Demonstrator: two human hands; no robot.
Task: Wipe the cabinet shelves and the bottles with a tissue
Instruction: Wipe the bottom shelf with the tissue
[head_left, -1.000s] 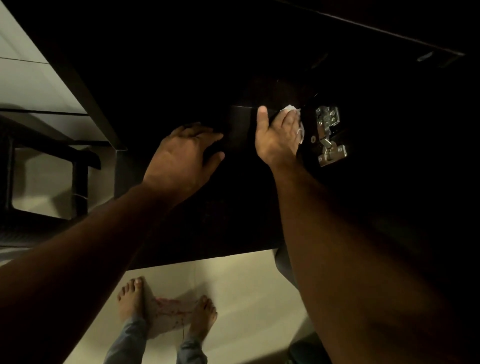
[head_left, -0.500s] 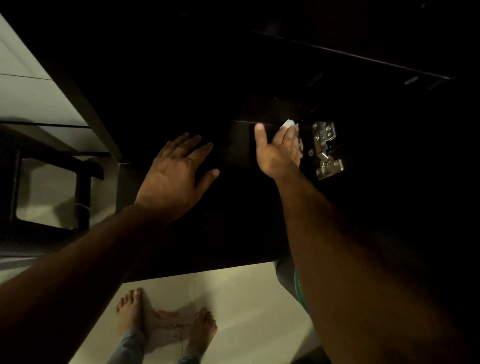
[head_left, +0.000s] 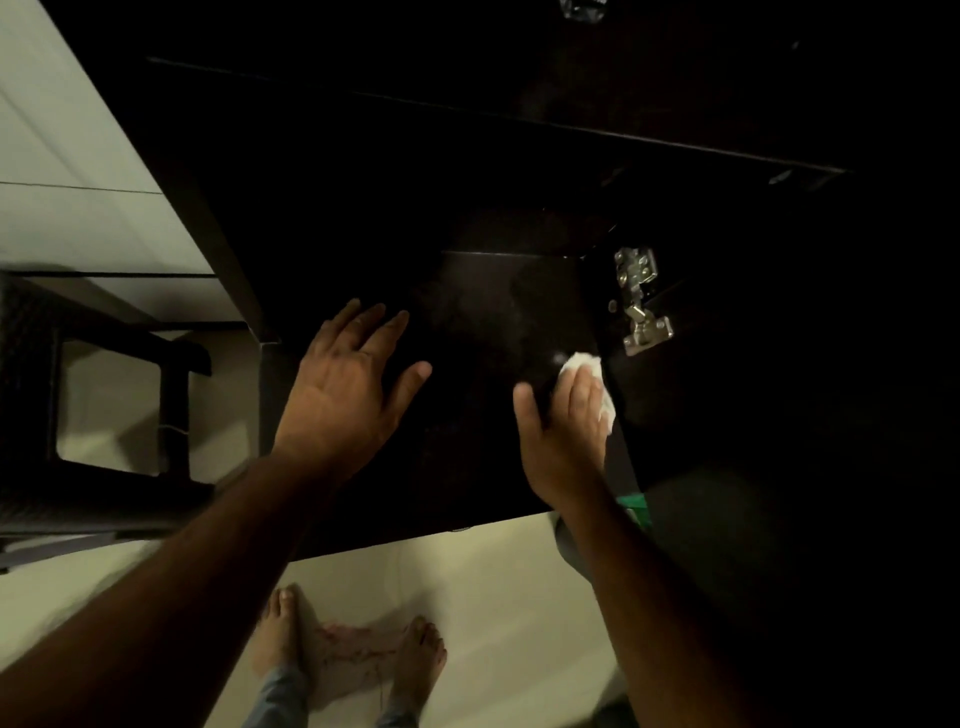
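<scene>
**Wiping down the dark cabinet shelf**

Our right hand presses a crumpled white tissue flat against the dark brown wooden shelf, fingers straight over it. Our left hand rests beside it, fingers spread, holding nothing. The shiny metal door hinge sits just beyond the right fingertips. Pretty dim here.

The right hand hides most of the white tissue. The cabinet's inside is too dark to see. Both arms are cut off at the bottom edge.
</scene>
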